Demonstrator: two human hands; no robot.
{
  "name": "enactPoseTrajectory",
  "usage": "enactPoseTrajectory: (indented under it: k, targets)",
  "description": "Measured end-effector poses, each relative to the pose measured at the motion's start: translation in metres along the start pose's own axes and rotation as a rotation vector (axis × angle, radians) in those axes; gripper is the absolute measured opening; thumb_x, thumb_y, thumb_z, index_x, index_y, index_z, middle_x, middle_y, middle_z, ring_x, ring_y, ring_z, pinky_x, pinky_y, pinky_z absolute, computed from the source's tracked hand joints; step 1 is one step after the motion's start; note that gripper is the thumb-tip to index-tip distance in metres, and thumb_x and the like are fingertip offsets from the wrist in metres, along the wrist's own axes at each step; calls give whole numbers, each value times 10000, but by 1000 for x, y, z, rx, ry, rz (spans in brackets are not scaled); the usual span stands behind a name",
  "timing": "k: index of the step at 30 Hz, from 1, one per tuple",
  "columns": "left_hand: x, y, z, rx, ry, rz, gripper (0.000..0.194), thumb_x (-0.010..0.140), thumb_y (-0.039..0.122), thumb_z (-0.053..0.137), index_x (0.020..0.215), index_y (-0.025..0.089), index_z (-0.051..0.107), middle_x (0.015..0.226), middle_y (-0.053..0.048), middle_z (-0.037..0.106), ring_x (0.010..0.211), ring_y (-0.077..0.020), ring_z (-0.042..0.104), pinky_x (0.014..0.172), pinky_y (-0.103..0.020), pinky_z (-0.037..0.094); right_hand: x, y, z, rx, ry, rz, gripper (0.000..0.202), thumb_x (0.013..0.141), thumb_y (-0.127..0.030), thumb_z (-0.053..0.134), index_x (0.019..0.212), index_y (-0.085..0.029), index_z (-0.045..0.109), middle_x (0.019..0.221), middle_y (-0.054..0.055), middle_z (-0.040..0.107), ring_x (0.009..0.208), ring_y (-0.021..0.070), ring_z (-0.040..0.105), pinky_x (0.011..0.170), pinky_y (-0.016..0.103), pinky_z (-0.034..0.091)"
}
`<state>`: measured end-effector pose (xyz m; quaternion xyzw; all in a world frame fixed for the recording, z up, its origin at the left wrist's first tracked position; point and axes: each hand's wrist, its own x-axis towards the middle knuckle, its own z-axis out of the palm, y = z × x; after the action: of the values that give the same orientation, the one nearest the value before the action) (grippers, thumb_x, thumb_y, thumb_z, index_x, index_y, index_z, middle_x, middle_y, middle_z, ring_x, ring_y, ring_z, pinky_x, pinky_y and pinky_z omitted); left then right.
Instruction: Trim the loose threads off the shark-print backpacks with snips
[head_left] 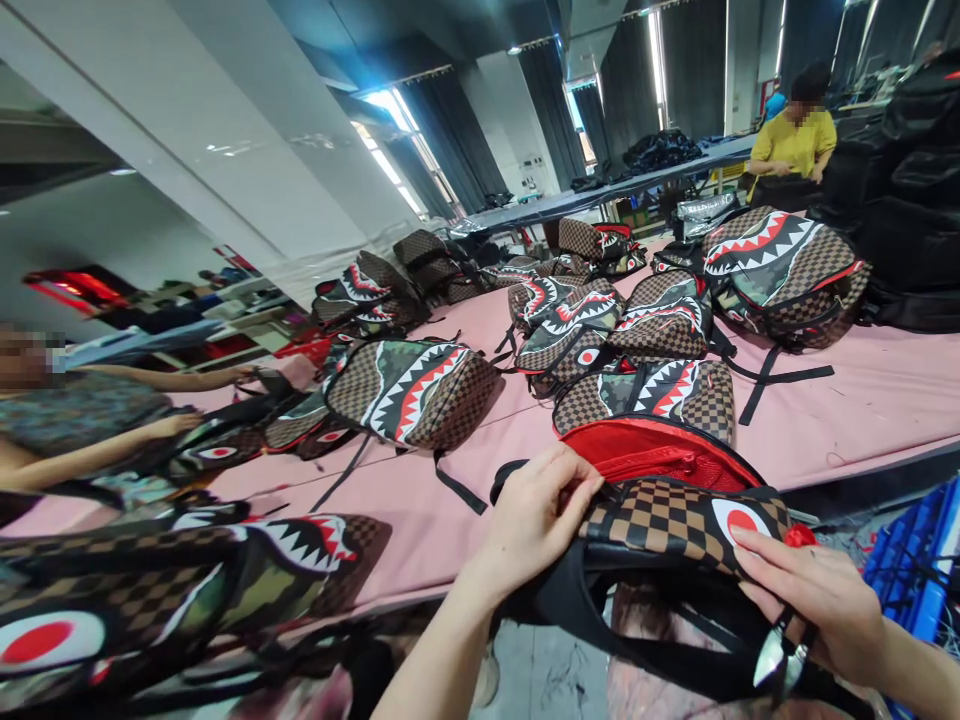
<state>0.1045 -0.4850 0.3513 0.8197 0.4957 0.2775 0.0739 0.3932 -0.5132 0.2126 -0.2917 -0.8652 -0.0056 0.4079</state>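
An unzipped backpack [675,520] with a brown-and-black check, a red-and-white eye print and a red lining lies at the table's near edge, partly over my lap. My left hand [536,510] pinches its edge beside the opening, thumb against fingertips; whatever is between them is too small to make out. The fingers of my right hand [814,590] rest on the panel by the eye print. Small metal thread snips [781,655] hang blades-down from that same hand, their handle hidden in the palm.
A pink-covered table [517,430] bears several shark-mouth backpacks [412,390]. Another backpack [187,590] fills the near left. One person [82,420] handles bags at left; another in a yellow top [793,140] stands behind. Black bags [911,200] are stacked at right, above a blue crate [915,560].
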Motion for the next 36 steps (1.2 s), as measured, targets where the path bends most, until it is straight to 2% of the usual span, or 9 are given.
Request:
enactPoseTrajectory:
  k: [2,6,12,15,19,22,26,30,36]
  targets:
    - [-1,-3,-5,-54,-18,2,156,842,233,475,808,166,612,747,-48,607,684,-123,558,619,-232,461,-2,2,1,10,-16,-13,418,821,-157,525,1233,-223,506,1173,80,596,913,141,646,693,193,521]
    - [4,-6,-22,-103,-302,51,199,839,228,483,943,206,651,820,-48,625,750,-125,594,670,-223,483,-3,2,0,36,-59,-42,467,829,-148,507,1288,-206,446,1211,96,566,968,148,625,714,198,516]
    - [17,-1,-28,158,-472,108,191,835,190,463,799,196,650,769,-31,584,681,-115,573,607,-199,457,1,1,-1,74,-81,-37,462,830,-151,486,1287,-214,446,1238,94,543,988,150,616,730,196,515]
    - [17,-3,-23,178,-430,147,176,838,204,446,816,180,619,783,-41,574,678,-120,560,603,-207,452,2,1,0,79,-53,7,460,812,-148,512,1264,-228,472,1218,83,563,953,149,632,725,193,523]
    - [11,-10,-15,86,-258,149,169,847,214,430,838,172,593,816,-61,580,732,-132,556,657,-232,463,16,2,-7,197,-54,143,366,804,-167,481,1152,-239,570,1120,60,633,882,163,657,692,213,548]
    - [6,-12,-9,18,-191,138,145,845,199,441,845,171,583,833,-63,588,771,-136,551,698,-246,461,47,2,-20,294,-84,264,279,797,-169,483,1043,-227,601,934,40,686,804,152,663,686,219,543]
    - [7,-10,-3,-2,-144,139,144,844,194,439,834,167,581,810,-62,582,758,-135,544,678,-246,459,100,0,-29,381,-272,408,257,817,-259,513,1071,-215,510,893,18,653,786,138,634,658,215,516]
    - [9,-9,1,-7,-102,148,147,840,193,437,806,165,577,786,-60,577,719,-132,535,643,-243,455,136,-4,-19,334,-386,382,131,891,-265,401,927,-211,516,846,5,632,753,132,598,673,250,471]
    - [9,-10,2,-10,-88,150,127,835,180,446,805,165,568,792,-57,571,715,-129,522,630,-241,445,153,-5,-4,207,-466,306,109,870,-255,450,811,-201,524,742,-10,622,667,128,572,602,235,385]
